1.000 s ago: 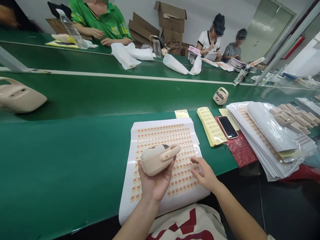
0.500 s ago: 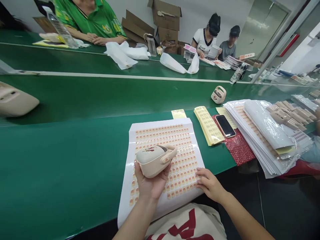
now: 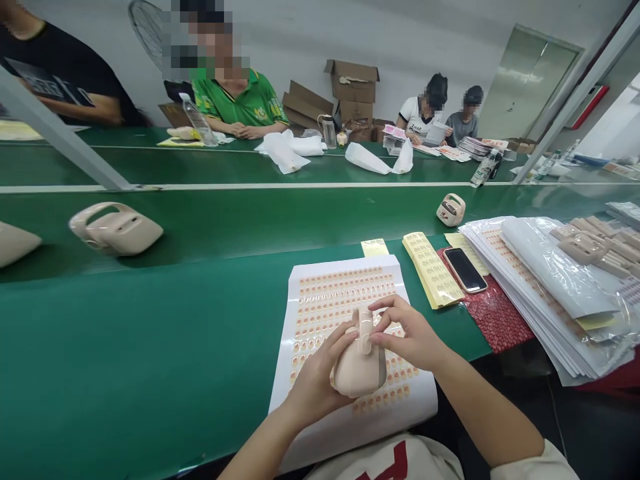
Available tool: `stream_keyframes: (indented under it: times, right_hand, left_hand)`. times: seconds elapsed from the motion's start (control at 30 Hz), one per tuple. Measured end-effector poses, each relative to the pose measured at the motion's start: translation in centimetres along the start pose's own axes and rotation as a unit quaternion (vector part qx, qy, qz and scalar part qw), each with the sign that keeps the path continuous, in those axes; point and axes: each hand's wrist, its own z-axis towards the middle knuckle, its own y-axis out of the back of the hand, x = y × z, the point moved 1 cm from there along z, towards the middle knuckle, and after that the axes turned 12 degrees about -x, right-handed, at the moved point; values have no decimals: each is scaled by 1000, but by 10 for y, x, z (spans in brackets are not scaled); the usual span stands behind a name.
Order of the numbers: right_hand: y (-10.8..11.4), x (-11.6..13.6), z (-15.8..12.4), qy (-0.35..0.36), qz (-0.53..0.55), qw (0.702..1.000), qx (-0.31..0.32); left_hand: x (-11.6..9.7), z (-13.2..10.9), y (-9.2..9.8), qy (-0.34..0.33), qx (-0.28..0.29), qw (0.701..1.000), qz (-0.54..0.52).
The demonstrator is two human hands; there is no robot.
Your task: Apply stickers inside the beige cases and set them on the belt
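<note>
My left hand (image 3: pixel 320 377) is wrapped round a beige, rounded plastic device with a carrying handle (image 3: pixel 357 373), held tilted over a sticker sheet. My right hand (image 3: pixel 413 337) has its thumb and fingertips against the side of the handle, near its round joint; whether a small sticker is between them cannot be made out. Beneath both hands lies the large white sheet (image 3: pixel 305 327) with rows of small orange-and-cream stickers. Its near edge hangs over the table edge towards my lap.
Similar beige devices stand on the green bench, at left (image 3: pixel 133 233) and far right (image 3: pixel 451 210). Yellow sticker sheets (image 3: pixel 433 273), a phone (image 3: pixel 465 270) and a paper stack (image 3: pixel 530 300) lie to the right. Several people sit across the bench. A metal post (image 3: pixel 75 133) rises at left.
My right hand has left the sticker sheet and come up to the device's handle. My left hand has turned the device so its handle side faces up. The view has shifted up and left.
</note>
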Motion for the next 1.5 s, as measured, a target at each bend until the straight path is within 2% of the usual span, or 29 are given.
stream_keyframes:
  times: [0.07, 0.2, 0.7, 0.9, 1.23, 1.43, 1.5]
  right_hand:
    - [-8, 0, 4, -14, -22, 999, 28]
    - [-14, -6, 6, -13, -48, 998, 42]
    - [-12, -3, 1, 117, -131, 981, 76]
    - [-11, -2, 1, 144, -166, 972, 87]
    - [-11, -8, -3, 224, -147, 962, 62]
    - [-7, -10, -9, 282, -206, 934, 81]
    - [-7, -12, -10, 277, -246, 925, 84]
  left_hand:
    - [1, -2, 1, -14, 1, 1000, 19]
    - [4, -7, 2, -27, 0, 999, 38]
    - [4, -4, 1, -31, -17, 998, 47]
    - [4, -6, 0, -24, -13, 998, 49]
    - [5, -7, 3, -9, -19, 999, 29]
    - [6, -5, 2, 7, -27, 999, 21]
    - [7, -4, 4, 12, -41, 999, 24]
